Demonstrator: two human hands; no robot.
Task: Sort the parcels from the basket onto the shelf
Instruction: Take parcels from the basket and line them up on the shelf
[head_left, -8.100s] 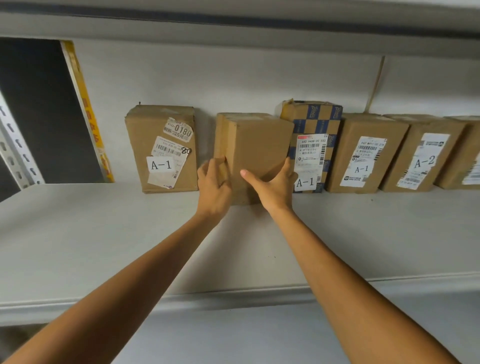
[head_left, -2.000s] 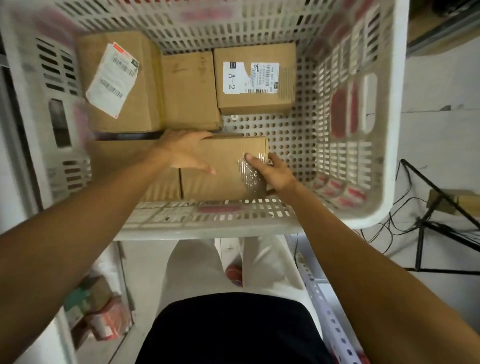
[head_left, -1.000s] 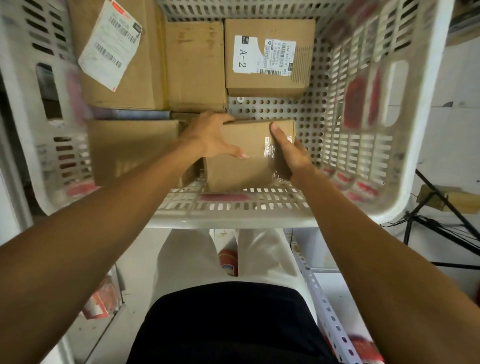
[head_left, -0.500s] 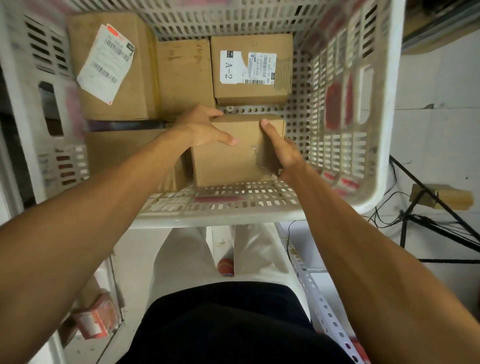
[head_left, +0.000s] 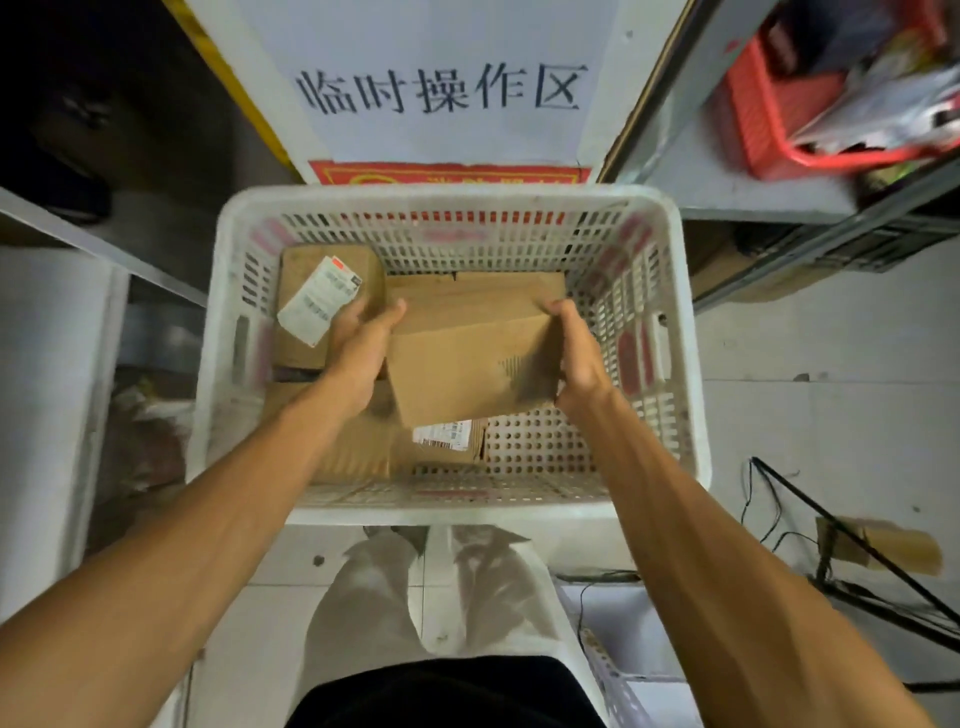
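Looking down: the left hand (head_left: 363, 353) and right hand (head_left: 576, 358) grip opposite sides of a plain cardboard parcel (head_left: 467, 358), fingers curled round its edges. It is tilted, seemingly lifted over a white perforated basket (head_left: 457, 512). A labelled box (head_left: 322, 301) lies far-left inside.

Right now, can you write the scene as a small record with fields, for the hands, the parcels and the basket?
basket: white, perforated, several parcels inside
held parcel: plain brown box, tilted, raised inside the basket
left hand: grips its left side
right hand: grips its right side
labelled parcel: far left corner of the basket, white label up
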